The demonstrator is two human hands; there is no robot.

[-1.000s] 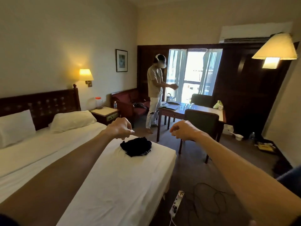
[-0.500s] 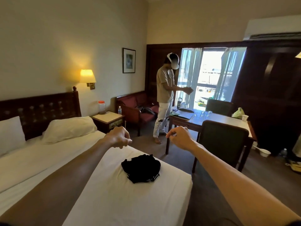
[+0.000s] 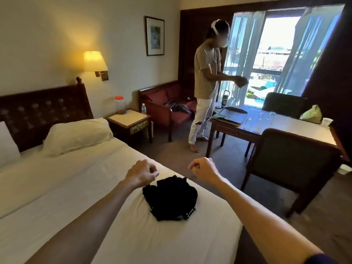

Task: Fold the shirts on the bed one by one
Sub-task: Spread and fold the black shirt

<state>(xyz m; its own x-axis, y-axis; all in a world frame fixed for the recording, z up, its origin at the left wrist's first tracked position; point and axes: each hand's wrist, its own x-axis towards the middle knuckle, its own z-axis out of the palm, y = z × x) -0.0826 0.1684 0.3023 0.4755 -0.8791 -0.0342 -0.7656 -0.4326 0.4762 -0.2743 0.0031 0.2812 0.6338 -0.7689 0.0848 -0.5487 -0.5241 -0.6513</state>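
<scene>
Hotel room with cream walls, dark wood panelling and a bright glass balcony door point(image 3: 270, 60) at the far end. White-sheeted bed point(image 3: 57, 189) filling the lower left, dark tufted headboard point(image 3: 38, 113) behind, one pillow point(image 3: 76, 135) lying flat near the bedside cabinet point(image 3: 131, 123). Wooden table point(image 3: 289, 126) to the right, carrying a dark tray point(image 3: 231, 115), several clear glasses point(image 3: 264, 116), a green bag point(image 3: 312, 114) and a white cup point(image 3: 326, 121); two dark upholstered chairs, the nearer chair point(image 3: 289, 164) with its back to the camera. Red sofa point(image 3: 167, 103) against the far wall, some cloth lying on its seat. Second person point(image 3: 205, 82) standing between sofa and table, in a beige top and white trousers, hands out over the table. Lit wall lamp point(image 3: 94, 61) above the cabinet, framed picture point(image 3: 154, 36) further right. On the cabinet, a clear jar with a red lid point(image 3: 120, 104) and a small water bottle point(image 3: 144, 108).

Black shirt point(image 3: 169, 199) bunched in a loose heap on the sheet near the foot corner of the bed. Both bare forearms stretched forward above it. Left hand point(image 3: 142, 174) just beyond the heap's upper left edge, grip clenched to a loose fist, holding nothing visible. Right hand point(image 3: 203, 169) just past the bed's edge, above the heap's upper right, grip likewise curled shut and empty. Neither hand touching the shirt.
</scene>
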